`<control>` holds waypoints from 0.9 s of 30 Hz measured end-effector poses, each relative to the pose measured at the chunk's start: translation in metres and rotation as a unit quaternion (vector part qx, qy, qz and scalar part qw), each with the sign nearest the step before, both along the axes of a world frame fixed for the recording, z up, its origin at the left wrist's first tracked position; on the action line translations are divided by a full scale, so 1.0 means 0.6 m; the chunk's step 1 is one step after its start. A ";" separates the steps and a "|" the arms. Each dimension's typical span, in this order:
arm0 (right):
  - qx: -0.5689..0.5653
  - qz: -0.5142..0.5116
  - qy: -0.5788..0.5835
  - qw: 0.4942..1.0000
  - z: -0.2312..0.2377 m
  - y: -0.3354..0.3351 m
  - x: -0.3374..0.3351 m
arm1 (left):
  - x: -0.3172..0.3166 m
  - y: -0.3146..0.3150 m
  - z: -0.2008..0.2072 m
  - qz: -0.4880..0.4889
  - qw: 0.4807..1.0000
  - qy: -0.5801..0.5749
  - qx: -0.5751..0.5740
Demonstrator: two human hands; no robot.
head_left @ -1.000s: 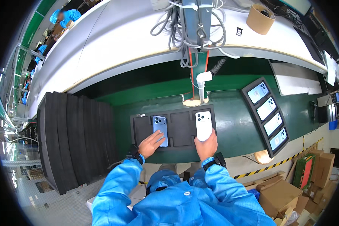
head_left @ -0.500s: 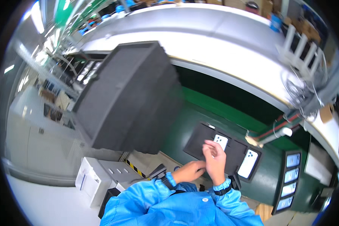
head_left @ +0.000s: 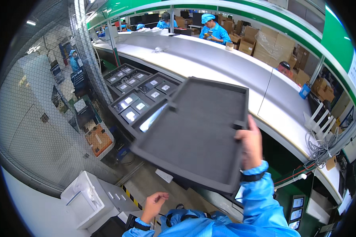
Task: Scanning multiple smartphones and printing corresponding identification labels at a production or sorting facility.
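My right hand [head_left: 249, 143] grips the right edge of a large dark grey foam tray [head_left: 194, 130], lifted off the stack and tilted in front of me. The tray's recess holds nothing. My left hand [head_left: 154, 204] hangs low near my body, fingers loosely curled and apart, holding nothing. Beneath the lifted tray lie more dark trays [head_left: 136, 98] with phones set screen-up in their slots.
A long white curved bench [head_left: 225, 67] runs behind, with workers in blue coats [head_left: 211, 29] at its far end and cardboard boxes beyond. A white bin [head_left: 83, 199] stands at lower left. A wire mesh fence [head_left: 39, 106] is on the left. Cables [head_left: 320, 148] hang at right.
The view swung left, away from the tray with the blue and white phones. My right hand left that tray and now holds up a large foam tray. My left hand dropped to my side.
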State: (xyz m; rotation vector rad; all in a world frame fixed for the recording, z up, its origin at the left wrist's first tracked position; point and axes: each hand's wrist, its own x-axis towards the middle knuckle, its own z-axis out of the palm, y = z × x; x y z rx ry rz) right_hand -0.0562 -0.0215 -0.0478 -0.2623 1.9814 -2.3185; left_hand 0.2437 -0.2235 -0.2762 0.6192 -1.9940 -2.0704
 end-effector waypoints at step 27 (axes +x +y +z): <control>0.681 -0.258 0.172 0.664 -0.096 0.124 -0.329 | -0.069 0.029 0.001 -0.003 0.996 -0.021 0.084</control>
